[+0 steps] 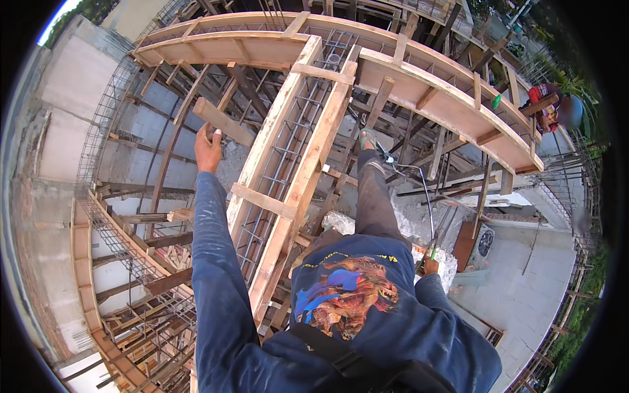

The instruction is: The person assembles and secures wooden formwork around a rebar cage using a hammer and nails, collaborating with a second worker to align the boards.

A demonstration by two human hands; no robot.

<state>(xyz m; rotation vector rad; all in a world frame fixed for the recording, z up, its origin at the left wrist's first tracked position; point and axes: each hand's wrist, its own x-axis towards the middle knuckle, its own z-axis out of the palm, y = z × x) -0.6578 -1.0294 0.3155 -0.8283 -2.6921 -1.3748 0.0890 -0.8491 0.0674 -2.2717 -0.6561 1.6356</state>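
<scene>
My left hand (208, 149) reaches forward with its thumb and fingers apart, beside the end of a short wooden beam (226, 123). I cannot tell whether the fingertips touch it. Low on the right, my right hand (430, 266) is closed on a thin bent rod or cable (427, 196), greenish near the grip; its exact kind is unclear. This thin piece runs forward to near my sandalled foot (368, 140). Between my arms stretches a wooden formwork trough (262, 160) with a steel rebar cage (286, 157) inside. Short wooden cleats (263, 200) cross its top.
A curved formwork beam (426, 82) joins the trough's far end. Props and braces (171, 150) crowd the drop below. A person in red (545, 111) is at the far right. Rebar cages (98, 131) stand along the left wall (56, 150). A grey block wall (524, 268) is at right.
</scene>
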